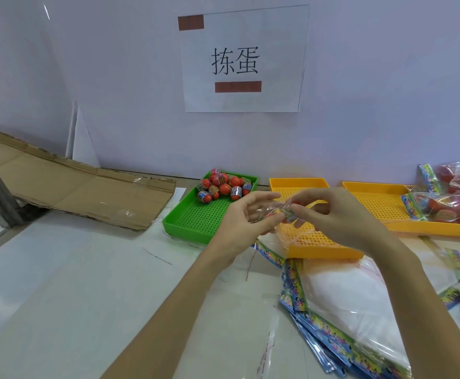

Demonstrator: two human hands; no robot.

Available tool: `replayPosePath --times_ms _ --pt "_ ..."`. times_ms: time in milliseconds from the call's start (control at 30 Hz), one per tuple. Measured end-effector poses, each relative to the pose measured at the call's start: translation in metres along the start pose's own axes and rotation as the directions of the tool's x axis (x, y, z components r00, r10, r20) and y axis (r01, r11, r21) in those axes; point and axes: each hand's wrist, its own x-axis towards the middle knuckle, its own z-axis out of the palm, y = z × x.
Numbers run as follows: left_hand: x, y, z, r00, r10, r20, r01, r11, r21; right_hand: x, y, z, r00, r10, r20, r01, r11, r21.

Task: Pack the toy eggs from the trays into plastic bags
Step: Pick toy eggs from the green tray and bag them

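Observation:
Several red toy eggs (223, 185) lie heaped in the far corner of a green tray (193, 222). My left hand (243, 222) and my right hand (340, 217) meet above the near yellow tray (316, 242). Between them they pinch a clear plastic bag (273, 212) at its mouth. Something small and dark with a printed band shows through the plastic between my fingertips; I cannot tell whether it is an egg. The bag hangs down over the yellow tray.
A second yellow tray (371, 203) at the right holds filled bags of eggs (442, 206). A stack of flat bags with colourful headers (332, 324) lies at the near right. Flattened cardboard (73, 187) leans at the left. A paper sign (239, 61) hangs on the wall.

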Motion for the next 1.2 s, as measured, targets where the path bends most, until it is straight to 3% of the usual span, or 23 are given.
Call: replayPosePath --times_ms 267,467,700,967,1200 --pt "0.001 0.002 -0.002 0.998 -0.001 -0.066 0.001 1.0 0.013 0.0 -0.008 0.007 0.996 -0.039 0.084 0.043 0.998 -0.039" --pt "0.003 0.002 -0.004 0.992 -0.02 -0.125 0.015 0.999 -0.046 0.001 -0.007 0.014 0.999 -0.04 -0.008 0.038 0.992 -0.118" --pt "0.002 0.002 -0.001 0.988 -0.017 -0.156 0.013 0.999 -0.033 -0.001 -0.013 0.02 1.0 -0.001 -0.011 -0.001 0.989 -0.148" --pt "-0.001 0.006 0.0 0.988 -0.15 0.043 0.146 0.986 0.075 -0.002 -0.012 0.016 0.987 -0.054 -0.15 0.02 0.975 -0.222" --pt "-0.004 0.015 -0.01 0.984 -0.127 0.123 0.115 0.988 0.103 -0.001 -0.027 0.021 0.984 -0.116 -0.132 0.113 0.993 -0.032"
